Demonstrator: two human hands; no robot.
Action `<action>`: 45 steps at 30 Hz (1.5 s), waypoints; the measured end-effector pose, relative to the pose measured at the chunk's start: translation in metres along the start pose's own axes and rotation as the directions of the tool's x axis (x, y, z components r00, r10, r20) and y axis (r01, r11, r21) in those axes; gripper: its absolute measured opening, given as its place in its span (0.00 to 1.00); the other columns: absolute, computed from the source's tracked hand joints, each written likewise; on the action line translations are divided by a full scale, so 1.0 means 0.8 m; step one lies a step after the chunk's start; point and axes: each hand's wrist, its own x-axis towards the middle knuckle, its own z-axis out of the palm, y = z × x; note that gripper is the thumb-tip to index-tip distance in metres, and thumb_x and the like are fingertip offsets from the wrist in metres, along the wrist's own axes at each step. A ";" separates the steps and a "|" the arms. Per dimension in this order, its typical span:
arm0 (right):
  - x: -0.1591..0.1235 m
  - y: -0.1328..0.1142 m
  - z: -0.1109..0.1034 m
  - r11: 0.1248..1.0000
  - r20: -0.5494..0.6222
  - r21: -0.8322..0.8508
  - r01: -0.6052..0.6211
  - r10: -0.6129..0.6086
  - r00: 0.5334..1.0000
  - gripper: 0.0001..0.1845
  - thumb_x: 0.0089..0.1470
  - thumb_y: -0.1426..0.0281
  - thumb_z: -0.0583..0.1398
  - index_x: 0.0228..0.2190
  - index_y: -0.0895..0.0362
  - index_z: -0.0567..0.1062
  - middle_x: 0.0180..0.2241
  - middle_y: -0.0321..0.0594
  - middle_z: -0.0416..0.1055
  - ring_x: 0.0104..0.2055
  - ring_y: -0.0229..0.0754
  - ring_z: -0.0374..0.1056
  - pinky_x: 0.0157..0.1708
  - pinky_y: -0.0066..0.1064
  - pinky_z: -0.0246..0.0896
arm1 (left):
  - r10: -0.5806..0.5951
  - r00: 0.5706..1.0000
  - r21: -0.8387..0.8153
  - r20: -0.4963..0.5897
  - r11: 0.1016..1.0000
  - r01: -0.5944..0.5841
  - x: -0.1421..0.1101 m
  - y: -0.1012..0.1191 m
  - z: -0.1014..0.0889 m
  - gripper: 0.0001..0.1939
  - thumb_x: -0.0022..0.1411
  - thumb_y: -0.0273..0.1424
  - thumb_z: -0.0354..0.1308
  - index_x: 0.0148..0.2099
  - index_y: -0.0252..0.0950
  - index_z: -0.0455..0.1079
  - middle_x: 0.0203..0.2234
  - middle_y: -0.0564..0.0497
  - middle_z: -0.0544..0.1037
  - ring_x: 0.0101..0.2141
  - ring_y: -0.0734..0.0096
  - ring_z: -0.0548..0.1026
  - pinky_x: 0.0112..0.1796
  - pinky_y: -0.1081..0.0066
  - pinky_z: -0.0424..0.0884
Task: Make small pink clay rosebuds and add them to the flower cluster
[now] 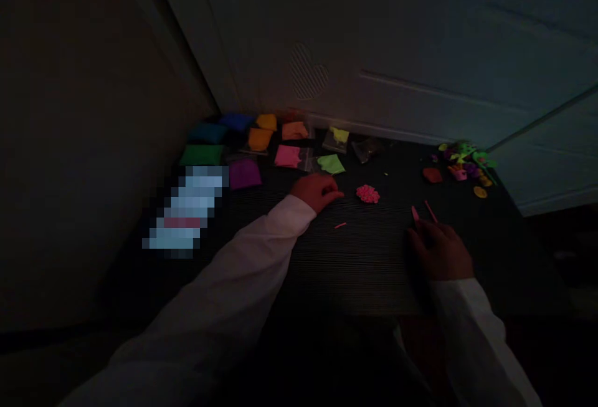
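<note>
My left hand [319, 192] rests low over the dark table, its fingers curled in; whatever they may hold is hidden. Just beyond it lies a light green packet of modelling clay [331, 164]. To its right sits a bumpy pink clay clump [368, 194], apart from the hand. A thin pink clay strip [341, 225] lies below it. At the right, my right hand [441, 250] is closed on a pink modelling knife [415, 215], whose blade points away from me. Another slim pink stick [430, 211] shows just past the fingers.
Clay packets stand along the back left, among them a purple packet [245, 173], a green packet [202, 154] and a pink packet [287, 156]. A blurred bright screen [187, 207] lies at left. Small colourful clay pieces [462, 156] crowd the back right beside a reddish lump [432, 174].
</note>
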 end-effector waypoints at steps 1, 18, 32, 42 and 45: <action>0.000 0.001 0.000 1.000 0.021 -0.007 -0.009 0.009 1.000 0.19 0.48 0.60 0.52 0.38 0.58 0.71 0.36 0.45 0.67 0.37 0.43 0.64 0.34 0.35 0.62 | 0.029 0.999 0.048 0.021 0.998 -0.030 0.001 -0.002 0.001 0.05 0.47 0.32 0.58 0.26 0.35 0.70 0.21 0.52 0.71 0.27 0.71 0.65 0.31 0.69 0.60; -0.028 -0.007 0.006 0.991 0.015 0.059 0.119 -0.120 0.993 0.16 0.51 0.68 0.49 0.40 0.60 0.68 0.38 0.45 0.65 0.40 0.42 0.62 0.41 0.36 0.58 | 0.199 0.966 0.278 0.166 0.930 -0.239 -0.002 -0.013 -0.008 0.09 0.52 0.31 0.54 0.34 0.35 0.72 0.30 0.49 0.74 0.35 0.70 0.69 0.39 0.67 0.63; -0.074 0.016 -0.023 0.775 0.044 0.367 0.515 -0.567 0.823 0.10 0.50 0.71 0.55 0.38 0.54 0.69 0.42 0.42 0.65 0.47 0.42 0.59 0.43 0.38 0.57 | 0.139 0.984 0.303 0.116 0.938 -0.168 -0.003 -0.008 -0.007 0.10 0.52 0.32 0.53 0.36 0.35 0.71 0.28 0.50 0.73 0.33 0.70 0.68 0.36 0.69 0.64; -0.063 -0.052 -0.025 0.889 0.089 0.397 0.230 -0.286 0.954 0.10 0.54 0.64 0.50 0.32 0.58 0.65 0.26 0.38 0.68 0.26 0.34 0.65 0.25 0.25 0.59 | 0.140 0.989 0.281 0.046 0.948 -0.147 -0.002 -0.011 -0.003 0.08 0.50 0.32 0.53 0.31 0.36 0.72 0.30 0.50 0.73 0.35 0.70 0.69 0.37 0.70 0.65; -0.050 -0.086 -0.028 0.855 0.063 0.501 0.136 -0.193 0.979 0.09 0.53 0.66 0.51 0.35 0.58 0.63 0.28 0.38 0.68 0.26 0.33 0.65 0.24 0.23 0.60 | 0.110 0.993 0.265 0.041 0.957 -0.117 -0.003 -0.008 -0.004 0.08 0.50 0.32 0.54 0.32 0.36 0.71 0.30 0.51 0.75 0.34 0.71 0.69 0.35 0.70 0.66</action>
